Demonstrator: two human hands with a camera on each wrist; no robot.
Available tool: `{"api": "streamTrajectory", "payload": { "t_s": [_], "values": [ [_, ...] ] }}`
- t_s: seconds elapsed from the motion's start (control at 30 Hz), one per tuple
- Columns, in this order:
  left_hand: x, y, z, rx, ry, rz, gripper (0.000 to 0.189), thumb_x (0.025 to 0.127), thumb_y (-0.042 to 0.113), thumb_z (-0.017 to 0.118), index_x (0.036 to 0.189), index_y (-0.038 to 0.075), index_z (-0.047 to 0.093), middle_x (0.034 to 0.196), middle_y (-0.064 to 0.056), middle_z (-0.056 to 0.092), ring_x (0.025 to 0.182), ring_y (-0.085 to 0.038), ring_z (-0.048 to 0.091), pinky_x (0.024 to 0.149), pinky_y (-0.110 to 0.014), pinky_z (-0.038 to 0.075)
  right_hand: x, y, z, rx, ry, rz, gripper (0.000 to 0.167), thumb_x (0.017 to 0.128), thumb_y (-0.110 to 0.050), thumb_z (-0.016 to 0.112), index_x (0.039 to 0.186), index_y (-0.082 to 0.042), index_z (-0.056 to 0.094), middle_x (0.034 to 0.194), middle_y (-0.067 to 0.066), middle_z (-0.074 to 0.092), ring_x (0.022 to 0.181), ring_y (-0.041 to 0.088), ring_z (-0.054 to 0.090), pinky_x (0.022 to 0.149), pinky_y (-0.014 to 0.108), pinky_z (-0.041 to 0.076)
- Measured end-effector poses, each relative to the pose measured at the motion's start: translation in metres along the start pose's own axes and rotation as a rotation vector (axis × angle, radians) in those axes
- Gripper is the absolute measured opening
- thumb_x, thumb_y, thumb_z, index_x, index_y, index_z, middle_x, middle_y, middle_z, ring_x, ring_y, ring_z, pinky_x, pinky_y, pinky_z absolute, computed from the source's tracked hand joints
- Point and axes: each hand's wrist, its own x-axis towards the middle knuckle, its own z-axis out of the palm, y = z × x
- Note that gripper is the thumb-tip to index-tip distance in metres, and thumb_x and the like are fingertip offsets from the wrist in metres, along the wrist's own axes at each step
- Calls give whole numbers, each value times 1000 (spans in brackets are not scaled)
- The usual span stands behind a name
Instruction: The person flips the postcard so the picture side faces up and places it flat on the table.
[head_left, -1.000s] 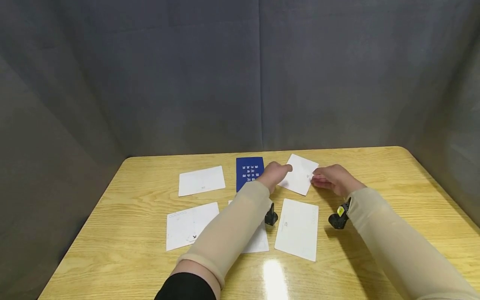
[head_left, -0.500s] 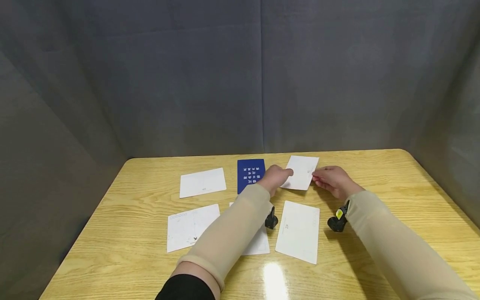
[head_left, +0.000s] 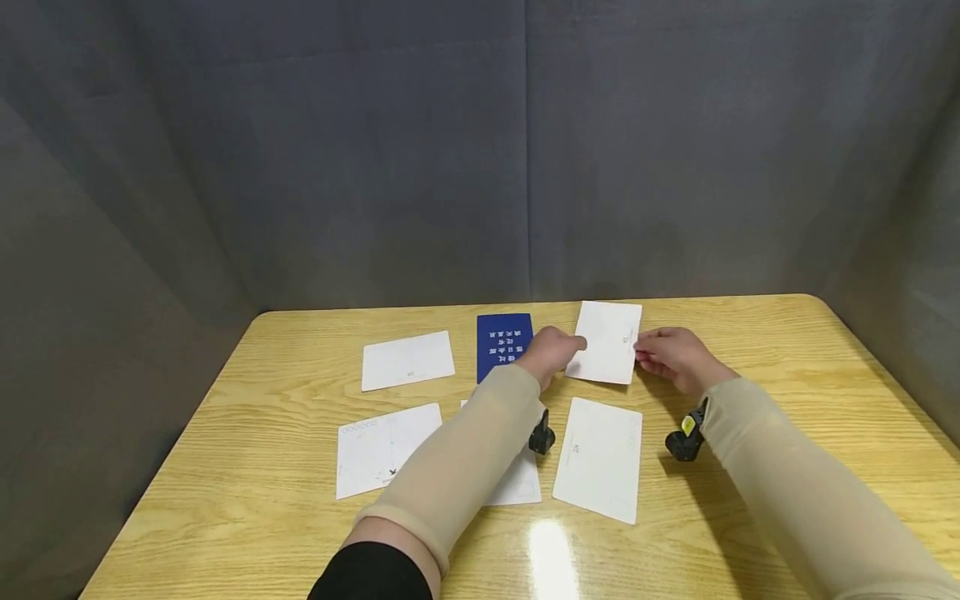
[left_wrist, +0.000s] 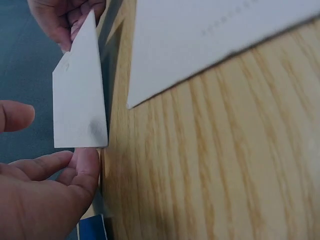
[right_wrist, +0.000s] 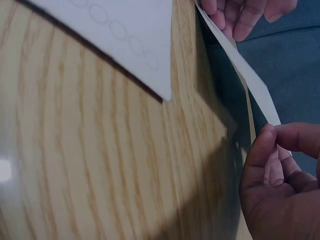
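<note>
A white postcard [head_left: 607,342] is raised off the far part of the wooden table, tilted, with its printed mark on the right side. My right hand [head_left: 675,357] pinches its right edge between thumb and fingertips, plain in the right wrist view. At the opposite edge is my left hand [head_left: 553,352]; in the left wrist view its fingers [left_wrist: 86,167] touch the edge while the thumb stands apart. Just left of that hand lies a blue card [head_left: 501,342] with white characters, its lower corner hidden by the hand.
More white postcards lie flat: one at the back left [head_left: 408,360], another at the front left [head_left: 382,450], a third at the front right [head_left: 598,458]. My left forearm covers part of a front-middle postcard [head_left: 521,483]. A grey curtain [head_left: 375,167] rises behind the table [head_left: 225,517].
The postcard between my hands has turned from a slanted position to nearly straight and has come up off the table. My right hand now pinches its edge and has moved slightly right.
</note>
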Motion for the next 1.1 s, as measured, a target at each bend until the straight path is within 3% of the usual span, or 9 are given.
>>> {"api": "streamTrajectory", "payload": {
  "t_s": [0.13, 0.17, 0.27, 0.37, 0.47, 0.57, 0.7, 0.83, 1.1],
  "values": [
    [0, 1, -2, -35, -7, -17, 17, 101, 13, 60, 92, -1, 61, 88, -5, 54, 84, -19, 48, 83, -34, 45, 0, -1, -2, -14, -10, -5, 31, 107, -4, 51, 133, 13, 47, 95, 1, 58, 80, 6, 58, 74, 20, 55],
    [1, 1, -3, -42, -5, -15, 21, 101, 11, 59, 82, 2, 55, 81, -4, 48, 79, -18, 45, 77, -33, 42, 0, -1, -3, -15, -13, -6, 30, 107, -4, 51, 132, 12, 47, 95, 1, 58, 80, 6, 58, 74, 20, 55],
    [3, 0, -4, -47, 7, 5, 30, 102, 7, 58, 74, 8, 47, 75, -2, 41, 74, -17, 42, 70, -32, 37, 0, -2, -3, -12, -25, -11, 29, 107, -5, 51, 130, 12, 48, 93, 0, 59, 80, 6, 59, 74, 20, 55],
    [5, -2, -5, -42, 28, 27, 22, 102, 5, 58, 80, 5, 54, 82, -2, 47, 77, -16, 43, 69, -31, 37, -1, -4, -3, -5, -37, -11, 27, 107, -5, 50, 129, 10, 48, 90, -1, 59, 78, 5, 59, 73, 20, 55],
    [6, -4, -6, -67, 46, 45, 8, 99, 0, 59, 102, 0, 65, 98, -6, 59, 80, -16, 48, 70, -30, 41, -2, -5, -3, 6, -64, -6, 25, 108, -6, 49, 127, 10, 49, 88, -1, 61, 76, 6, 61, 73, 20, 55],
    [5, -7, -7, -118, 63, 58, 37, 94, -8, 56, 129, 2, 64, 112, -11, 64, 75, -15, 52, 66, -28, 44, -1, -5, -3, 14, -84, -5, 24, 109, -7, 47, 126, 9, 48, 87, 0, 62, 76, 7, 62, 72, 20, 56],
    [4, -7, -7, -154, 52, 67, 44, 90, -13, 52, 131, 2, 61, 95, -11, 60, 60, -16, 46, 56, -27, 39, -1, -4, -1, 2, -45, -17, 26, 109, -9, 47, 128, 8, 47, 89, 0, 61, 76, 7, 61, 71, 21, 56],
    [3, -7, -7, -140, 30, 64, 45, 89, -13, 52, 130, 3, 62, 82, -7, 54, 55, -15, 42, 53, -28, 38, 0, -4, -1, -33, 24, -22, 32, 109, -10, 49, 134, 10, 46, 95, 2, 60, 77, 6, 60, 71, 21, 56],
    [1, -9, -9, -117, -1, 64, 43, 91, -12, 55, 129, 4, 63, 78, -6, 53, 57, -15, 45, 52, -25, 42, 1, -4, 0, -73, 126, -9, 38, 109, -14, 50, 139, 9, 46, 105, 9, 60, 84, 9, 59, 73, 23, 54]
  ]
}}
